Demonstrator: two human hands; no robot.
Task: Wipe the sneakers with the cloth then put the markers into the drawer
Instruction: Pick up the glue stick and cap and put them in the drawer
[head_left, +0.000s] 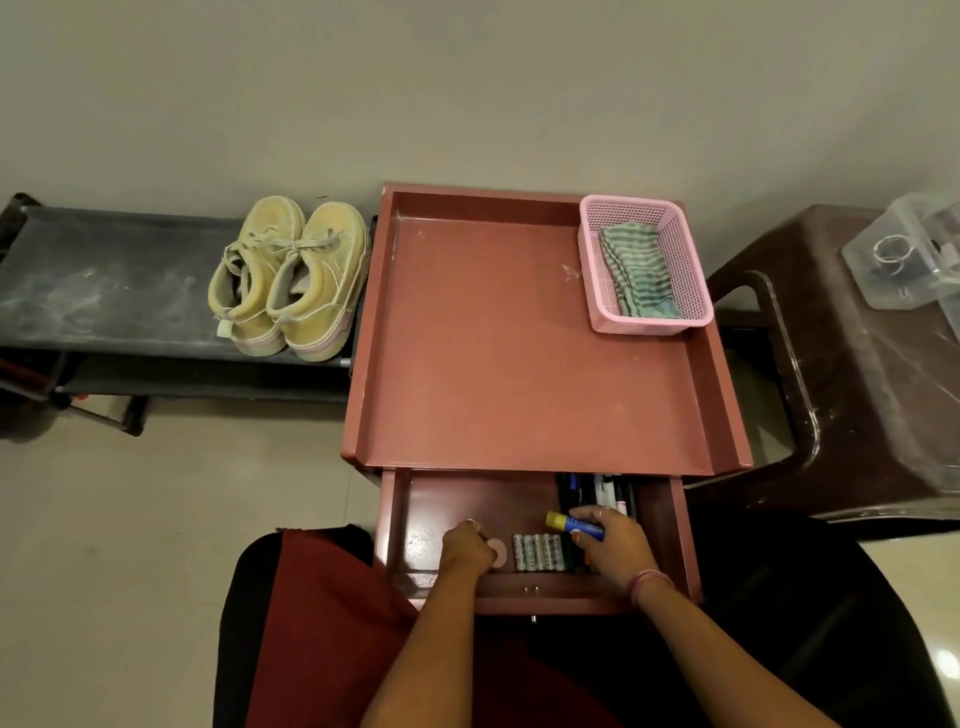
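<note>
Nearest the camera, both hands reach into the open drawer (410, 514). The left hand (465, 548) has its fingers curled at the drawer floor beside a pink disc (497, 552); whether it grips anything I cannot tell. The right hand (615, 543) lies over the markers (597, 491) at the drawer's 3 o'clock side, beside a glue stick (574, 526); its grip is unclear. Batteries (537, 553) lie between the hands. The cloth (636, 270) sits in a pink basket (693, 270) at 1 o'clock on the cabinet top (493, 338); the sneakers (291, 278) rest on a rack (104, 280) at 10 o'clock.
</note>
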